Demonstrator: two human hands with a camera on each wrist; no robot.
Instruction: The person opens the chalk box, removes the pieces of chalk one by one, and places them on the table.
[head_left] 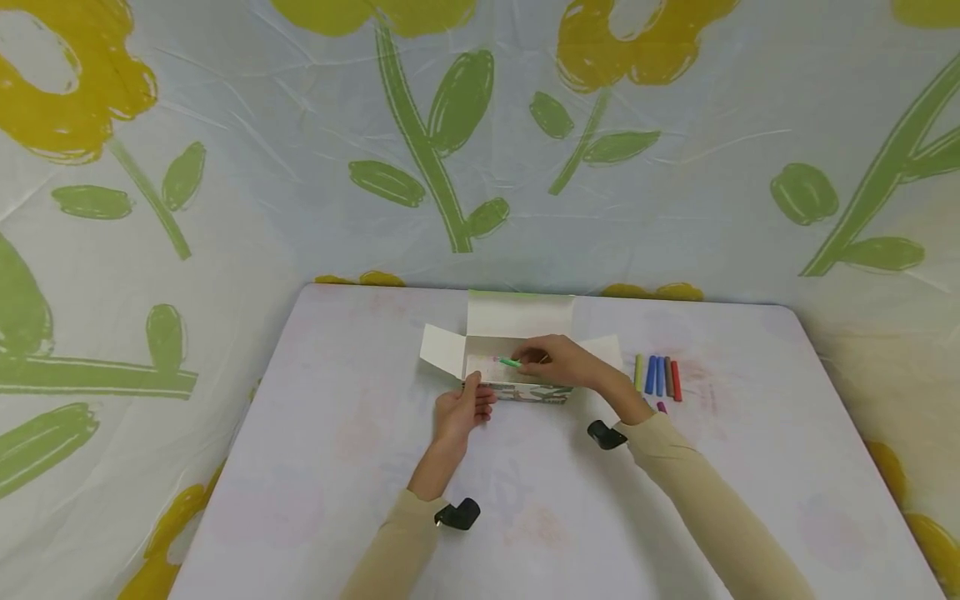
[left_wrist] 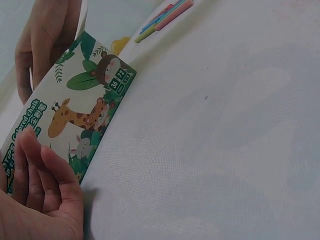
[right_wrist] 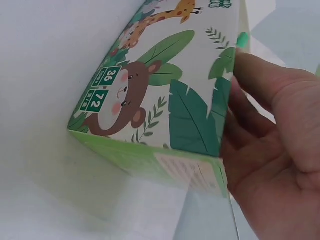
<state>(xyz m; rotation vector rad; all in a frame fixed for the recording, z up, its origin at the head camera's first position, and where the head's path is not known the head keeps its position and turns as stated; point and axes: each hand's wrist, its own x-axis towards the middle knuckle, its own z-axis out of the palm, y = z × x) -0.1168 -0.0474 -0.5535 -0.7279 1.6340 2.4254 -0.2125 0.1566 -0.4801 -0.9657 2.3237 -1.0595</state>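
An open cardboard box of colored chalk (head_left: 536,393), printed with jungle animals, stands in the middle of the table in the head view. My left hand (head_left: 456,414) holds its near wall at the left, thumb over the rim and fingers against the printed front (left_wrist: 75,117). Over the box opening, my right hand (head_left: 557,360) pinches a green chalk stick (head_left: 511,362) between thumb and fingertips. That stick's end (right_wrist: 242,40) peeks out beyond the box rim in the right wrist view. The near wall and the right hand hide part of the inside.
Right of the box lies a row of chalk: yellow-green (head_left: 638,372), two blue sticks (head_left: 655,376), brown (head_left: 669,377) and red (head_left: 677,381). A magenta stick (head_left: 662,407) lies nearer, by the right wrist. The left flap (head_left: 443,351), back lid (head_left: 520,317) and right flap (head_left: 606,350) stand spread outward.
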